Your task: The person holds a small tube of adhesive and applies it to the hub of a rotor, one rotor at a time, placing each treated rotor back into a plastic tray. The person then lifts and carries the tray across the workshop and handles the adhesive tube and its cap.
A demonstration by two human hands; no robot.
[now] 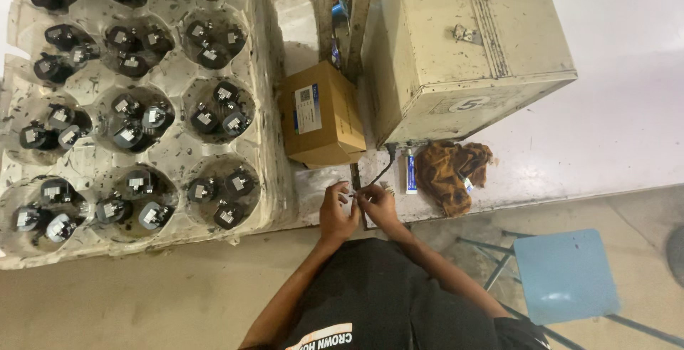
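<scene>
Both hands, left hand [336,211] and right hand [377,204], pinch a small part [354,194] between them (too small to identify) at the bench [313,186] edge.

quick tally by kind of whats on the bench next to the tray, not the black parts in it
Cardboard box: 1
Beige metal cabinet: 1
Brown rag: 1
Small white and blue tube: 1
Moulded tray: 1
Total: 5

The left hand and right hand meet over a small item too tiny to identify.
</scene>
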